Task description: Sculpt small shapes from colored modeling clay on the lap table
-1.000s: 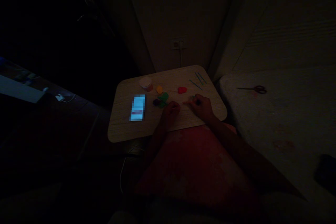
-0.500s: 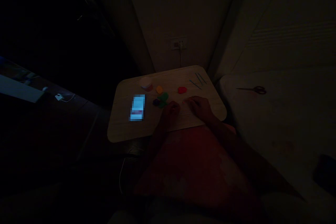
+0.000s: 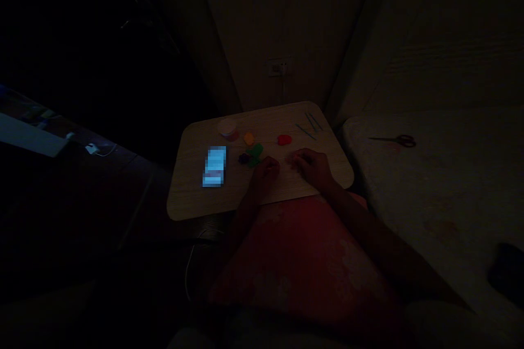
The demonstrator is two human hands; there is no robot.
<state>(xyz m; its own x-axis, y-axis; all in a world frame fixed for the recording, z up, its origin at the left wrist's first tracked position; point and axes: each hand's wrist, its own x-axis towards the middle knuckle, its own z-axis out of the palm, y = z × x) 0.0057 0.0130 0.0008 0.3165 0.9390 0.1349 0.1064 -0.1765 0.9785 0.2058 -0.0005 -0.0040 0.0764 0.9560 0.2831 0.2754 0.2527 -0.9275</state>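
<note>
The scene is very dark. My left hand (image 3: 265, 173) rests on the table (image 3: 194, 200) with its fingers curled; whatever they may hold is hidden. Beside it lie a green clay-like shape (image 3: 254, 154) and a small dark purple lump (image 3: 244, 158). To the right, my right hand (image 3: 313, 167) has thumb and fingers drawn together near the tabletop. Something small and pale may be at its fingertips, too dim to name. A red clay-like lump (image 3: 284, 140) lies just beyond the hands, touching neither.
A lit phone (image 3: 215, 166) lies on the table's left. Behind it are a round tub (image 3: 227, 128) and an orange lump (image 3: 249, 138). Several thin sticks (image 3: 313, 122) lie at the back right. Scissors (image 3: 403, 140) rest on the pale surface to the right.
My right hand's fingertips have drawn slightly right and closer in. My left hand has barely moved. The lumps, phone and sticks stay in place.
</note>
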